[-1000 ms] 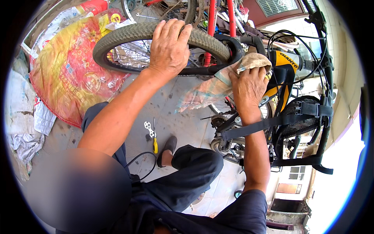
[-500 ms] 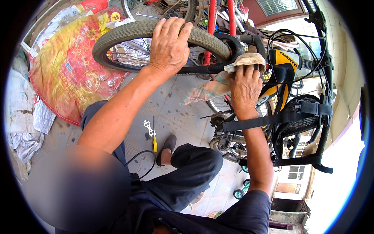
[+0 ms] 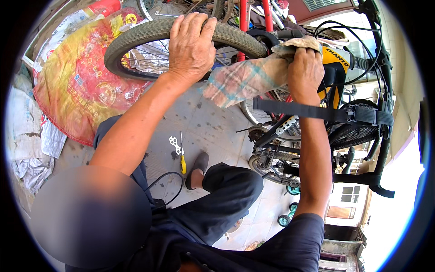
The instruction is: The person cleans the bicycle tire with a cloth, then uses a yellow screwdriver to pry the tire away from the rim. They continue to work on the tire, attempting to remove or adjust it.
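Currently, the tyre (image 3: pixel 140 37) of a bicycle wheel is being clasped by the left hand (image 3: pixel 192 47), its grip being curled over the tread with the fingers lightly parted; the thumb is being hidden from view. A checked cloth (image 3: pixel 247 79) is being pinched in the right hand (image 3: pixel 307 72) — that grip is being pressed together about the bunched fabric. The cloth is being held beside the front of the black-and-yellow frame (image 3: pixel 337 59), its loose end being draped toward the wheel; whether the frame is being touched cannot be told. Judging by this arrangement, wiping is being carried out and is not being treated as finished — the cloth is being held in use, and a dull, dusty-looking tread is being presented. How much surface is already clean is not being revealed. On the floor (image 3: pixel 213 129), a yellow-handled screwdriver (image 3: pixel 183 164) and a flat, perforated wrench (image 3: pixel 175 146) are lying close together, neither being used.
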Available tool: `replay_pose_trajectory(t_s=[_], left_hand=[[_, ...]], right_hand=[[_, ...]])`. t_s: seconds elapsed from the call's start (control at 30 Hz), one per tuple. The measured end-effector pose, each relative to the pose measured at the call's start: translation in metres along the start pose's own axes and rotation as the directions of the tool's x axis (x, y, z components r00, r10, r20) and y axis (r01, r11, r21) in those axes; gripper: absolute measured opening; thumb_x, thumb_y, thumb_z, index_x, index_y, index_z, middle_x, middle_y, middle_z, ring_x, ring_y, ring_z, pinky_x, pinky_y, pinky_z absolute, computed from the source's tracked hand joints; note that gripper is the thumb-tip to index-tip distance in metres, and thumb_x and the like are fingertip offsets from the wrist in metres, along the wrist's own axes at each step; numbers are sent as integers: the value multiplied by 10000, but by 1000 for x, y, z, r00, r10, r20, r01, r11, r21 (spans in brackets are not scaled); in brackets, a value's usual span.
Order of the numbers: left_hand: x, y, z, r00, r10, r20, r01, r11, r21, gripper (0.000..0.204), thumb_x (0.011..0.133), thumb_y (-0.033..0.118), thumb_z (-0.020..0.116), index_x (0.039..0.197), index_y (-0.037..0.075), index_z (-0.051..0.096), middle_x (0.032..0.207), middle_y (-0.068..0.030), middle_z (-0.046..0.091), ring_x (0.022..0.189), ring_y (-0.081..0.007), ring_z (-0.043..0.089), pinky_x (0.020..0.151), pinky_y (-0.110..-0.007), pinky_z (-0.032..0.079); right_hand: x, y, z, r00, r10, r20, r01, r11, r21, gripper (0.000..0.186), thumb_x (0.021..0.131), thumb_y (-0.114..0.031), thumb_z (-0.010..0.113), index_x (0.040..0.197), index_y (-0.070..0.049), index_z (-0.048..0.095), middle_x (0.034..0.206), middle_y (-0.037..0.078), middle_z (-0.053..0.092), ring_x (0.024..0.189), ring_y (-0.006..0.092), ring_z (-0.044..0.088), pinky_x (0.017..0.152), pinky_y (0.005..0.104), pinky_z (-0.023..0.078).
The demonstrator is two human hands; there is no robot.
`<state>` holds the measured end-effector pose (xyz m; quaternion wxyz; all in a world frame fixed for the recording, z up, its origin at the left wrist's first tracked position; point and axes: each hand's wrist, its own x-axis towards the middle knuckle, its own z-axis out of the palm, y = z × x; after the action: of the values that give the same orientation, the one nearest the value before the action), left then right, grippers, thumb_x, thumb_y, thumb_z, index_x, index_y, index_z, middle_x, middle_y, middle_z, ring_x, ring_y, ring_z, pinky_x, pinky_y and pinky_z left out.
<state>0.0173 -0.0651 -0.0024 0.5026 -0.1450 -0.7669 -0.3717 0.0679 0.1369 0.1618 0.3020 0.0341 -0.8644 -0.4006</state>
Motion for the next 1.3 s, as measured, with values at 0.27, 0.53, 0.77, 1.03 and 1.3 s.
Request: replay_pose_trajectory(t_s=[0.27, 0.53, 0.77, 1.03, 1.3], left_hand=[[2, -1, 0, 999, 0, 40, -2, 999, 52, 530, 720, 100, 656, 1237, 63, 546, 1229, -106, 525, 1210, -288, 476, 1073, -484, 301], [1, 0, -3, 998, 13, 56, -14, 1000, 24, 529, 724, 82, 645, 1241, 52, 537, 1231, -113, 518, 1207, -297, 474, 1072, -493, 306], [2, -3, -5, 999, 2, 37, -2, 1000, -5, 542, 708, 69, 649, 1238, 54, 536, 1218, -117, 520, 1201, -302, 475, 1065, -491, 318], [1, 1, 0, 1000, -2, 2, 2, 1000, 14, 527, 702, 70, 648, 1219, 52, 549, 1199, -115, 530, 1191, -295, 485, 1061, -487, 322], [1, 3, 0, 999, 29, 20, -30, 999, 35, 515, 715, 86, 645, 1220, 52, 550, 1211, -117, 529, 1187, -299, 483, 1067, -488, 303]], right_hand=[[32, 1, 26, 994, -85, -71, 82, 996, -38, 175, 836, -128, 572, 951, -52, 681, 1006, 125, 642, 977, 302, 604, 772, 371, 545], [-8, 5, -15, 980, -101, 171, 105, 994, -15, 158, 777, -76, 638, 920, -20, 676, 980, 171, 636, 936, 310, 632, 707, 360, 568], [-40, -10, -39, 968, -146, 202, 120, 983, 138, 230, 729, -21, 652, 957, 4, 629, 982, 187, 609, 916, 328, 622, 709, 384, 552], [-30, -23, 3, 1000, -23, 17, 16, 951, 308, 145, 763, -36, 596, 908, -21, 602, 912, 174, 590, 905, 355, 590, 712, 439, 523], [-46, -40, 12, 990, 68, -121, -14, 918, 396, 219, 773, -6, 564, 984, -28, 616, 899, 156, 587, 843, 347, 582, 738, 431, 498]])
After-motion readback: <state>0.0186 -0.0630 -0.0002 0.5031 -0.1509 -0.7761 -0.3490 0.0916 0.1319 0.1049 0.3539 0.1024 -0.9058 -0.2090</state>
